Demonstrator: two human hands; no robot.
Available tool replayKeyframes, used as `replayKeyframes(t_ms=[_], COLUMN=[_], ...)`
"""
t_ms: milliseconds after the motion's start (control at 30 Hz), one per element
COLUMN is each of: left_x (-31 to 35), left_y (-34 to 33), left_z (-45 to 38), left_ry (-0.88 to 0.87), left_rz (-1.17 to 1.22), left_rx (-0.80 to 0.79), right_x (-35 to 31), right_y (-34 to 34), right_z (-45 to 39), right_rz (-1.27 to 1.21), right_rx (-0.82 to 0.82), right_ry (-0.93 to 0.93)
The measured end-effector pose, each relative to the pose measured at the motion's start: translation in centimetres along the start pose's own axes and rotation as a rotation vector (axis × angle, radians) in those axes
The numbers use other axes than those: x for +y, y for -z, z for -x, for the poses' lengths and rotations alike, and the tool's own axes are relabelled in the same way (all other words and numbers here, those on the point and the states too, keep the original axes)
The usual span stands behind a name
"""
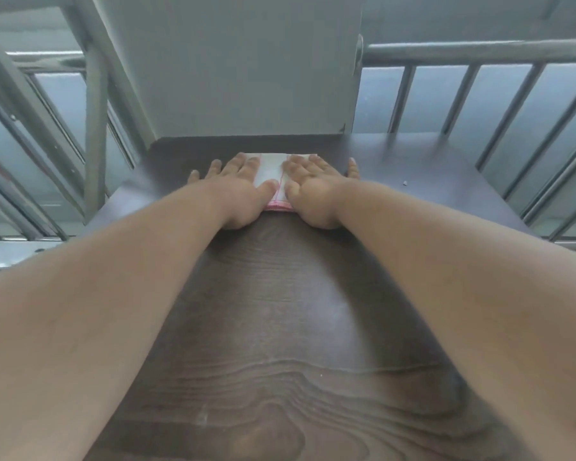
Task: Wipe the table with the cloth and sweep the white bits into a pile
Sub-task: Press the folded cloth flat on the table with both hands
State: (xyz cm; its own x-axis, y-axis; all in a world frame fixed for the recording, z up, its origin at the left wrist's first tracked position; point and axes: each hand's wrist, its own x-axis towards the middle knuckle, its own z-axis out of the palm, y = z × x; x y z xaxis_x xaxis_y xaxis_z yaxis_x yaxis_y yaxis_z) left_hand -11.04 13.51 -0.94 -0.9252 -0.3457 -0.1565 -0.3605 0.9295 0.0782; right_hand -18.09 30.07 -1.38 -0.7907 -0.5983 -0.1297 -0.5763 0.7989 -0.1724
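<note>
Left hand (238, 191) and right hand (316, 191) spread flat, palms pressing white cloth (270, 171) at far edge of dark desk (273, 294), one white bit (405, 183) to the right, grey pillar (243, 61) behind.

Table (280, 311): dark brown wood-grain top. Lying on it: folded white cloth (270, 171) with pink hem, at 12 o'clock near the far edge, both hands pressed flat on it; one small white bit (405, 183) at 2 o'clock.
</note>
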Motion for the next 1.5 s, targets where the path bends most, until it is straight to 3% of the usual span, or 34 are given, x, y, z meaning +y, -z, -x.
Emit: replayKeyframes(t_ms=[567,1500], left_x=[5.9,5.0], left_y=[-0.4,-3.2], left_z=[0.8,17.8], left_ry=[-0.062,-0.166], left_rz=[0.007,0.053], left_rx=[-0.003,0.018], right_x=[4.8,0.5], right_y=[1.0,-1.8], right_z=[3.1,20.0], right_rz=[-0.014,-0.016], right_rx=[0.008,-0.02], right_ry=[-0.065,-0.068])
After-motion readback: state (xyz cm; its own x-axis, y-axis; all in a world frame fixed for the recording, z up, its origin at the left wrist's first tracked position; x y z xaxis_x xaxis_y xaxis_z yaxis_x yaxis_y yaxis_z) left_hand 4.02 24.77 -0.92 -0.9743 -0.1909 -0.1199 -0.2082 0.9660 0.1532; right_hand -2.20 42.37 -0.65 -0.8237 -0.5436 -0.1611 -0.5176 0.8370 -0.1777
